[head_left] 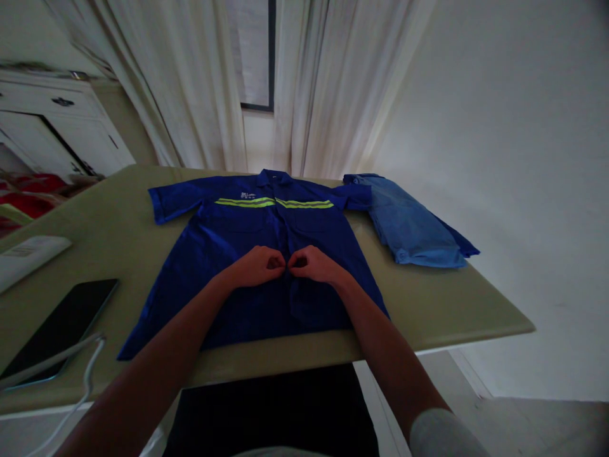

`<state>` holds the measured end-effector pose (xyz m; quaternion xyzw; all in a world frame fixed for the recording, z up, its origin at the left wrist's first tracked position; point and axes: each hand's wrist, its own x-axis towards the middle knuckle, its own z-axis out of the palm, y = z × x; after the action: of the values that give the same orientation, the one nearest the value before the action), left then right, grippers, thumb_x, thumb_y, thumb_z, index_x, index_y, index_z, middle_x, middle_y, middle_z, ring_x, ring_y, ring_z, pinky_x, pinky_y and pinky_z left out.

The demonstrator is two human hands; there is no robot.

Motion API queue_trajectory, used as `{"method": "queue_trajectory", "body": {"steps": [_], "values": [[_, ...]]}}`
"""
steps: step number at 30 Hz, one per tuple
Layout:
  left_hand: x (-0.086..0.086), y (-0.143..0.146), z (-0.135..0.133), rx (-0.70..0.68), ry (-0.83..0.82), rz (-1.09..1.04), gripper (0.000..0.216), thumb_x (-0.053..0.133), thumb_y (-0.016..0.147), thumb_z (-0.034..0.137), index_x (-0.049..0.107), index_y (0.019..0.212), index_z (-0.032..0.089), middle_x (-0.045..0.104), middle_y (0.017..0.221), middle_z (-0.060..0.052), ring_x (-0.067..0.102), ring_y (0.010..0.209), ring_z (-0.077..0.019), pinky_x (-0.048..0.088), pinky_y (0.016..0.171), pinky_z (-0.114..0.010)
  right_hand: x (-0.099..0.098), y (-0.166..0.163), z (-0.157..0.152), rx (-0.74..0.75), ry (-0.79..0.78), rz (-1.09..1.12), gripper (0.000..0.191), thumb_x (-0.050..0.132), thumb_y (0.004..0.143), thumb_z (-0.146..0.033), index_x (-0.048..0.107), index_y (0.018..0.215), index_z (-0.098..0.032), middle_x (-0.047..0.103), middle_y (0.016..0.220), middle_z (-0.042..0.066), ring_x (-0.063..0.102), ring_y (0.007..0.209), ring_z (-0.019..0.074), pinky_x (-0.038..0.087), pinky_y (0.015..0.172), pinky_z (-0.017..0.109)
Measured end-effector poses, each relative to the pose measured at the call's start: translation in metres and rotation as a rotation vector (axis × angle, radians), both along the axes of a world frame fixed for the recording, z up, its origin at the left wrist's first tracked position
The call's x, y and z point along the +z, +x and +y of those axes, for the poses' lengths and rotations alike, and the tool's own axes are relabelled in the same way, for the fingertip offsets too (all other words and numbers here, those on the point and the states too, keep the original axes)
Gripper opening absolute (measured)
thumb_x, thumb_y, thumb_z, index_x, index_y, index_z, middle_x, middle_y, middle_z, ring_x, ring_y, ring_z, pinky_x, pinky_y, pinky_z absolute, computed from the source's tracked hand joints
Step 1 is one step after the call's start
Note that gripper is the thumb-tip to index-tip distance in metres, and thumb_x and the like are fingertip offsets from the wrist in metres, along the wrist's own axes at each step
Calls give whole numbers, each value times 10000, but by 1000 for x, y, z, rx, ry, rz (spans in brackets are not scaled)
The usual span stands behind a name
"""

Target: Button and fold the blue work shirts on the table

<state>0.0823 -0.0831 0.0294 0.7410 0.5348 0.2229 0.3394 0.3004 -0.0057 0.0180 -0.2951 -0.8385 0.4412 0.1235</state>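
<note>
A dark blue short-sleeved work shirt [247, 222] lies spread on the table, its collar at the far side and its hem near the front edge. Yellow-green reflective strips cross its chest, with a small light print above the left one. My left hand [259, 265] pinches the shirt's front opening at mid-length, fingers closed. Just beside it, my right hand [313, 263] pinches the other side of the same opening. The fingertips almost meet; whatever small part of the placket sits between them is hidden.
Folded blue clothes [413, 222] lie at the table's right side. At left are a dark phone [66, 324], a white cable [88, 368] and a white flat object [31, 257]. The olive-coloured table [476, 311] ends near my body; curtains [190, 82] hang behind it.
</note>
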Motion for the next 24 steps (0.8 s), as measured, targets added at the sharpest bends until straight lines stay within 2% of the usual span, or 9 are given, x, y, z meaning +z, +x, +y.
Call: {"method": "queue_trajectory", "body": {"steps": [4,10,13,18,24], "values": [[-6,-2,2,50,-53,-86,224,682,849,426,670,889,206,751,715,-17,733,674,-193,517,622,-278,2,-2,-3,12,55,-24,158,750,817,-242,801,924,-138,674,676,-12,562,607,110,367,591,226],[-17,-4,7,64,-175,-284,225,715,739,309,594,901,210,741,734,-6,726,693,-184,547,652,-287,5,-3,-7,6,144,-41,111,757,801,-192,794,898,-154,683,696,-10,587,638,115,385,636,232],[-17,-3,7,55,-173,-267,216,705,715,288,602,884,204,716,710,4,692,666,-166,503,620,-263,5,-4,-7,7,167,-30,112,746,791,-154,782,897,-151,682,707,-18,579,631,107,374,626,227],[-9,0,5,38,-162,-171,192,661,723,295,634,885,196,670,687,21,619,606,-140,408,545,-237,1,-6,-7,42,199,19,88,734,773,-111,755,849,-148,658,703,-34,550,636,94,355,633,218],[-9,-3,4,50,-166,-156,301,707,785,450,675,918,181,709,736,-18,648,628,-161,478,583,-263,-4,-4,-2,30,179,72,60,729,792,-161,743,850,-156,625,682,-41,527,633,100,335,606,215]]}}
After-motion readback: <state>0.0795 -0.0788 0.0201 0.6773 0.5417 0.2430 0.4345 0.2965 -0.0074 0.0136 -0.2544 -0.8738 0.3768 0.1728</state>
